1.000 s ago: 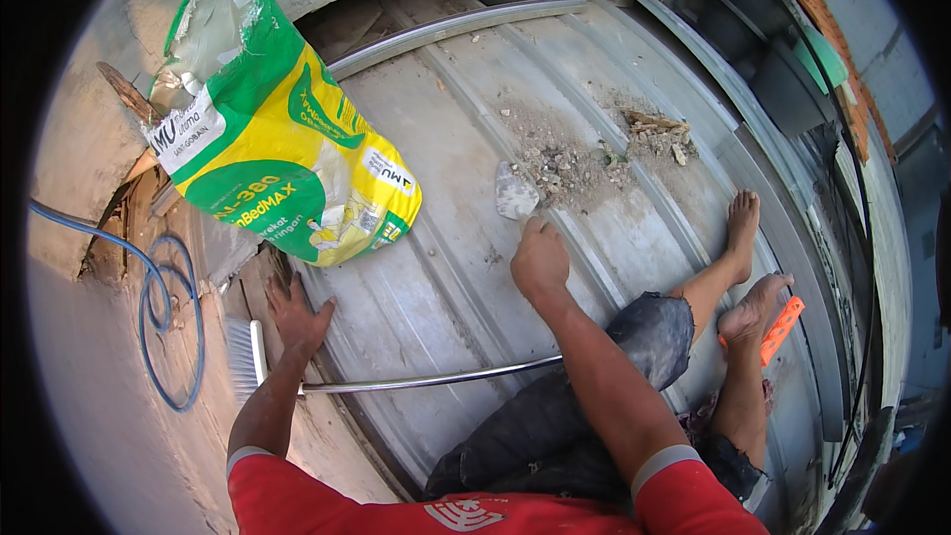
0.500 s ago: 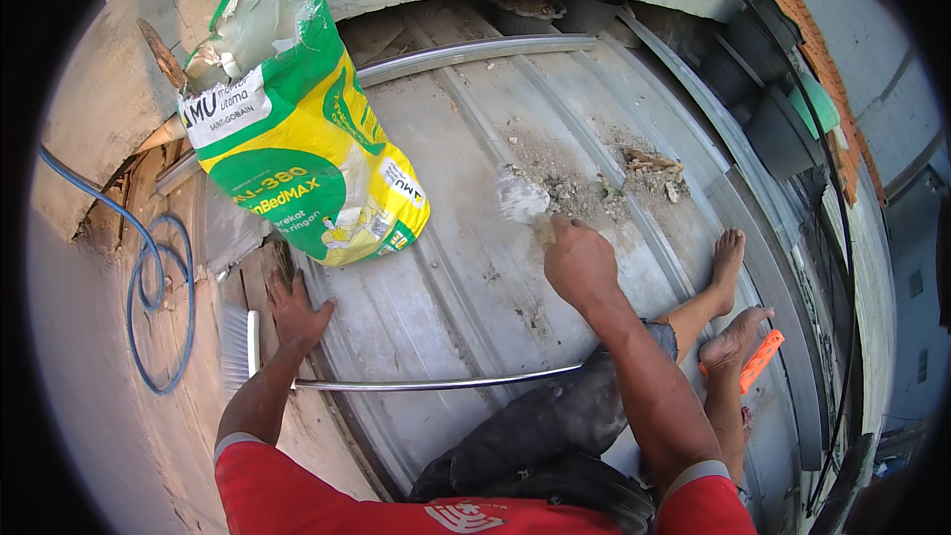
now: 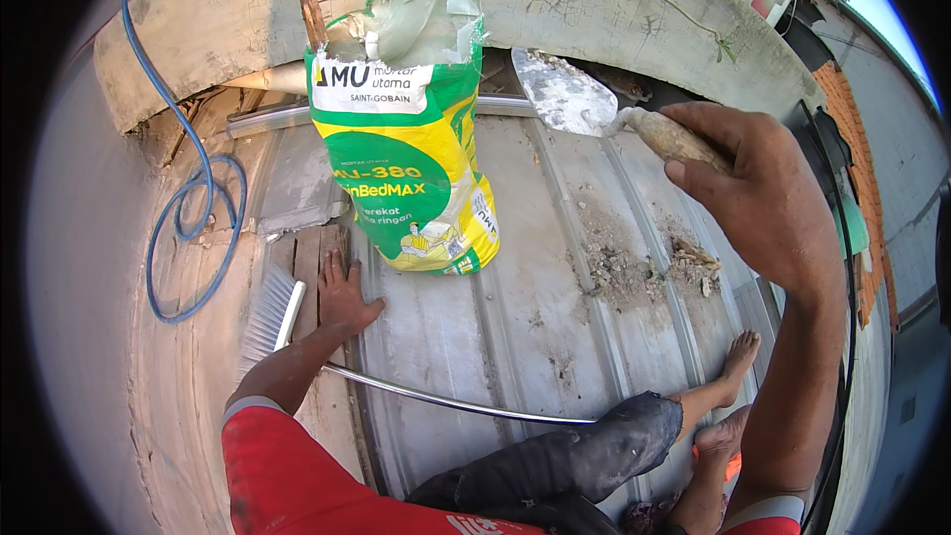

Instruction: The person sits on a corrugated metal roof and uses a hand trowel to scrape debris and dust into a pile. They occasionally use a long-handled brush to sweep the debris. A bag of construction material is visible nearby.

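Observation:
My right hand is raised over the metal sheets, wrapped round the wooden handle of a trowel. The trowel's pointed blade is coated with pale grey residue and reaches left toward the mortar bag. That bag, green, yellow and white with a torn open top, stands upright on the sheets. Just below and left of it, my left hand lies flat with spread fingers on a wooden board. Beside that forearm is a broom with pale bristles; its shiny handle runs right across the sheets.
Rubble and dust lie on the ribbed metal sheets. A blue hose coils at the left. A cracked concrete ledge spans the back, with a wooden stick against it. A black cable hangs at the right.
My right hand has lifted from the rubble, up and to the right, with the trowel raised near the bag. My left hand stays on the board. The whole view has shifted.

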`<state>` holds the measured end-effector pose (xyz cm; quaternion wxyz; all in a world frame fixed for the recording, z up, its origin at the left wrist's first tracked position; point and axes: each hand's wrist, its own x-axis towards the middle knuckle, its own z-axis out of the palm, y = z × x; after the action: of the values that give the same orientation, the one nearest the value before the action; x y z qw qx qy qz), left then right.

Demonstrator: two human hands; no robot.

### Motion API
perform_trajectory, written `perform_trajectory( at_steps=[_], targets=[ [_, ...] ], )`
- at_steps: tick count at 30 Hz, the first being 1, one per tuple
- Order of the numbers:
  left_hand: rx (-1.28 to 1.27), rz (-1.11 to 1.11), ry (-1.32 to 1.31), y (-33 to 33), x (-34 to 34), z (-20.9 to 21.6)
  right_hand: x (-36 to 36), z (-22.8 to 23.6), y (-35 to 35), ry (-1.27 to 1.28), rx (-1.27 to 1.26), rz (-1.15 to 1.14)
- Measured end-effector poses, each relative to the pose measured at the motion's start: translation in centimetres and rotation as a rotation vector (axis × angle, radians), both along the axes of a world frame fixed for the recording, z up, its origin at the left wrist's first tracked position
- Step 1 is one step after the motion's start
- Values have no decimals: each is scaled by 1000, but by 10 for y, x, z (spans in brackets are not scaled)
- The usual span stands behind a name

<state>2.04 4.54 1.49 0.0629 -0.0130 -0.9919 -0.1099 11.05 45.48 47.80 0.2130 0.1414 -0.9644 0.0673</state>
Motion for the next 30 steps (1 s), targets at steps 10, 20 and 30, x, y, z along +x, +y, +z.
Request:
perform_trajectory(
  at_steps=[10,20,30],
  targets=[
    [23,-19,25,0,1,2,-146,5,-72,-625,-863,418],
    [-9,-40,91,-3,-4,-8,-85,-81,31,-516,-1225,475],
    [-114,-60,55,-5,-9,-16,19,-342,67,-930,-1279,-321]
  ],
)
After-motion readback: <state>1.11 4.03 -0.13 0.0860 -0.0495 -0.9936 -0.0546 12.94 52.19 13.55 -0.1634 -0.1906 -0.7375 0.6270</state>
